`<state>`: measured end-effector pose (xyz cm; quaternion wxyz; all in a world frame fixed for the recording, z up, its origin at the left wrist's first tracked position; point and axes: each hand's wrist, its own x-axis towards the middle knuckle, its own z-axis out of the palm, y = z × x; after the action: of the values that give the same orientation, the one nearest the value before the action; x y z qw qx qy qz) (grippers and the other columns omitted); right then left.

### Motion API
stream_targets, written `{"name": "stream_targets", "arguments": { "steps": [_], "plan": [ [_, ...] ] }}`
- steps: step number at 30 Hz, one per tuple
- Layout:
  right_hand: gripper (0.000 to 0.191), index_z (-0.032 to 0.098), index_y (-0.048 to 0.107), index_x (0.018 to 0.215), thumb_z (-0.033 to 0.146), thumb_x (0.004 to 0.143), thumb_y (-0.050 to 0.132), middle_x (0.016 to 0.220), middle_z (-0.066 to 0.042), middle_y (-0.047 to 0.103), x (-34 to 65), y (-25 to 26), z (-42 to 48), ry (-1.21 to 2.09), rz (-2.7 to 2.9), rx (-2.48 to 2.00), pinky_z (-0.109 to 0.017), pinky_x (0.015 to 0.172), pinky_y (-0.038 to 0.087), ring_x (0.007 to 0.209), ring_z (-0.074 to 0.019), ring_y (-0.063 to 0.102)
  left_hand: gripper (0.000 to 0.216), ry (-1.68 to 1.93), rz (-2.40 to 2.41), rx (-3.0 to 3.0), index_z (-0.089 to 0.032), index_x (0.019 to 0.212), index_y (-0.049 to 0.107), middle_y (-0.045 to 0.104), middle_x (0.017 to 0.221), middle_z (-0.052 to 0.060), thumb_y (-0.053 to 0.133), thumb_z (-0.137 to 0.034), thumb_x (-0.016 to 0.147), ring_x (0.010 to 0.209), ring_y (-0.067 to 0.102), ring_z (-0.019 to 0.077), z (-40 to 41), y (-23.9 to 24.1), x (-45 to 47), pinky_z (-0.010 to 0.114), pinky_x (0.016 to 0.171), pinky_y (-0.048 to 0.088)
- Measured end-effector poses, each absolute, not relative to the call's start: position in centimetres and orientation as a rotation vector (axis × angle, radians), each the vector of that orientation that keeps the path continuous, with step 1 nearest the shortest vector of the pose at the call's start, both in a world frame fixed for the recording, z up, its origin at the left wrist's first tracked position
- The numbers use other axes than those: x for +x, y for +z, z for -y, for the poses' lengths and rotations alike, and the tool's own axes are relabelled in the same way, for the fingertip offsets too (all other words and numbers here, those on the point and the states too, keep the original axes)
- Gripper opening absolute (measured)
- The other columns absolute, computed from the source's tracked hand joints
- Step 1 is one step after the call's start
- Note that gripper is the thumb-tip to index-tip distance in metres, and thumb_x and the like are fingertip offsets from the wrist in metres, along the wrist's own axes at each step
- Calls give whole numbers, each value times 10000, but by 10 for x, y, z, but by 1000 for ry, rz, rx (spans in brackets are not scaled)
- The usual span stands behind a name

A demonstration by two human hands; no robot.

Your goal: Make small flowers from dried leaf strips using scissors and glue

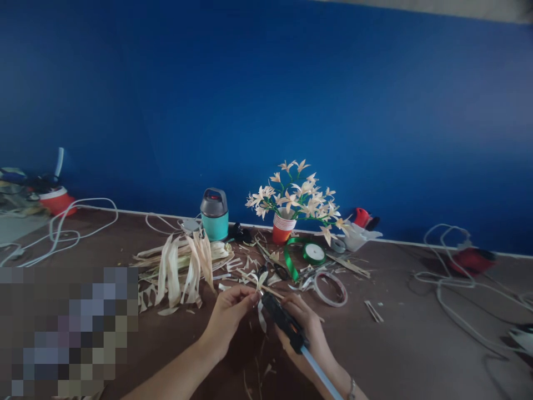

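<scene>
At the lower centre of the frame, a small pale husk piece (261, 279) is pinched between the thumb and fingers of the left hand (234, 304). The right hand (306, 322) is wrapped around a black glue gun (283, 320), from whose rear a pale glue stick (320, 371) is extended toward the bottom edge. The nozzle is pointed at the pinched piece; whether it is touched, and whether glue is being released, cannot be told. The step in hand is judged to be gluing at the base of the piece. For the next move, a steady pinch and a light, exact placing of the nozzle seem to be called for, with the fingertips held clear of the heat.

The dark brown tabletop (400, 361) is strewn with scraps at mid-frame. Dried husks (183, 269) are heaped left of centre, in front of a turquoise container (215, 226). Right of centre, pale flowers (306, 191) on green stems are held in stacked paper cups (285, 228), near which a green ribbon spool (313, 254) and a tape roll (331, 289) are laid. White cables (439, 283) are looped at the right and left, and the background is filled by a blue wall (266, 89).
</scene>
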<state>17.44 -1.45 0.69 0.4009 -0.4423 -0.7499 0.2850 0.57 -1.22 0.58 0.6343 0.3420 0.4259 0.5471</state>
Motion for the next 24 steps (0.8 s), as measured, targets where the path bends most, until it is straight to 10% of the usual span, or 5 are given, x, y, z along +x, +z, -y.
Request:
{"name": "stream_targets", "arguments": {
  "steps": [7,14,17,24],
  "plan": [
    [259,161,577,667,408,746,568,455,30,496,192,14,6,1391,1429,-1328,-254,482,401,436,-122,463,103,1247,-1153,1675,-230,703,719,667,767,55,644,-282,750,810,560,209,8,12,-9,306,758,395],
    [43,205,570,666,213,652,609,653,-19,616,210,46,24,644,2417,-1274,-279,585,414,625,-193,562,146,1146,-1364,1855,-225,666,699,667,778,51,597,-268,761,838,535,227,3,17,-15,344,787,368],
    [312,197,571,916,90,627,523,866,-83,641,210,43,26,325,2319,-1509,-355,733,431,824,-257,580,195,1147,-1242,1555,-202,698,690,646,774,49,575,-335,782,749,566,198,2,12,-13,301,704,412],
    [389,219,522,881,14,565,423,886,-54,599,224,49,23,503,2353,-1157,-328,776,426,850,-213,552,111,1197,-1354,1659,-229,600,697,657,779,45,675,-304,679,830,539,225,-1,6,-12,341,809,380]
  ]
}}
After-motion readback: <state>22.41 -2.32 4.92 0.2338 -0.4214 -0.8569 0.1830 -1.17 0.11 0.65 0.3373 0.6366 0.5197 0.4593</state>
